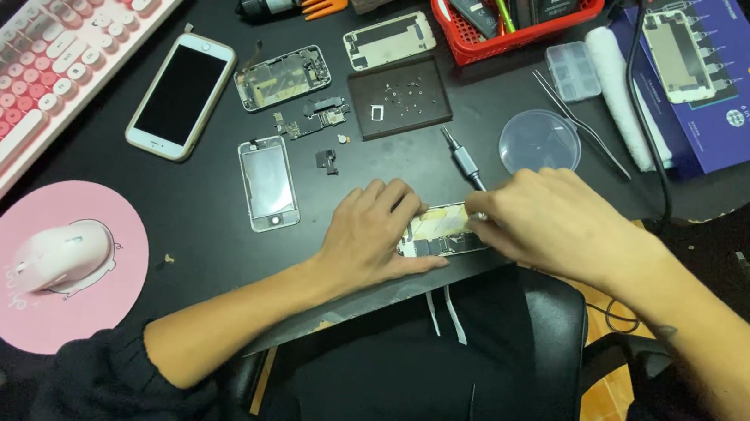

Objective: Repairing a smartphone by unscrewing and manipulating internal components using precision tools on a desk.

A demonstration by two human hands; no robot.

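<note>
Holding the screwdriver (464,161) in my right hand (550,221), fingers pinched round its lower shaft, tip down on the opened phone (441,229) at the near edge of the black mat (205,239). Grey handle sticks up and away to the left of the knuckles. Left hand (372,233) lies flat on the phone's left end, fingers spread over it, thumb along the near side; it presses down, not wrapped round anything. Phone sits between both hands, approx centre of the desk edge, insides showing pale tape and dark parts. Can't tell which screw the tip is on, fingers hide it.

Outward: just left of my left hand, a bare phone frame (268,183) lying flat, w/ small loose bits beside it. Further back a circuit board (312,118), a stripped chassis (282,77) and a dark screw tray (399,97) w/ tiny screws on it. A white back cover (389,40) lies behind the tray. A whole white phone (181,95), screen dark, lies well left. Behind my right hand: a clear round dish (540,142), tweezers (579,122), a small clear parts box (573,71). Red basket (508,6) at the back, blue box (722,85) far right. Pink keyboard (37,64) far left, pink mouse (62,257) on a pink pad (110,303) near left.
</note>
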